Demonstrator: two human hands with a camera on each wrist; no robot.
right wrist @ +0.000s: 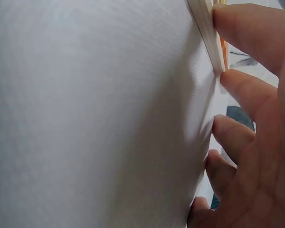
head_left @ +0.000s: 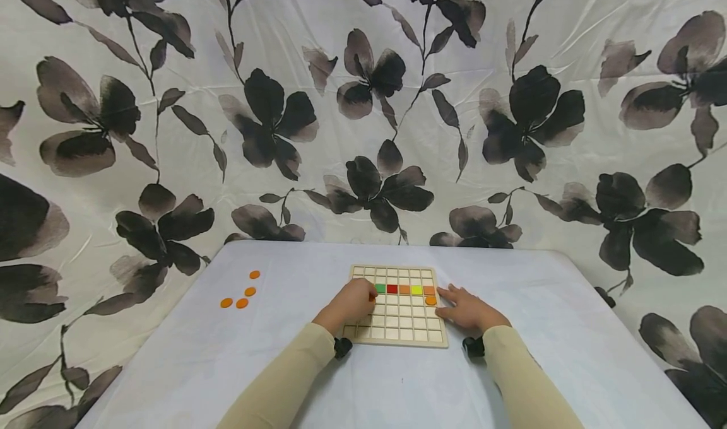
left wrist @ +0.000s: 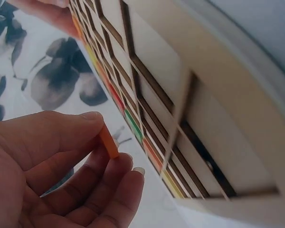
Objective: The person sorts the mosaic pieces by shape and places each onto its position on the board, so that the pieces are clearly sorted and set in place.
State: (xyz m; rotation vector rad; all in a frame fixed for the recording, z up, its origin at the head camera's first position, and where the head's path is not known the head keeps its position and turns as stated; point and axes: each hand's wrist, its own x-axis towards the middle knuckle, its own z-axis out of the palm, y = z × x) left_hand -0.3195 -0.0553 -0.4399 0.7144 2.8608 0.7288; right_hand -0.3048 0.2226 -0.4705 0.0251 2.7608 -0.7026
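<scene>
A pale wooden grid board point(head_left: 397, 335) lies on the table with one row of coloured squares: green point(head_left: 380, 288), red point(head_left: 392, 289), orange, yellow point(head_left: 417, 290) and orange. Just below that row's right end sits an orange disc point(head_left: 431, 301). My left hand point(head_left: 353, 301) is over the board's left side, pinching a thin orange disc point(left wrist: 109, 141) between thumb and fingers; it hides some cells in the head view. At the board's right edge, my right hand point(head_left: 470, 309) has its fingers spread, with thumb and a fingertip point(right wrist: 230, 80) touching the edge.
Several loose orange discs point(head_left: 242, 303) lie on the left of the white-covered table point(head_left: 170, 378). Behind the table hangs a floral cloth point(head_left: 375, 126). Each wrist carries a small black camera point(head_left: 343, 347).
</scene>
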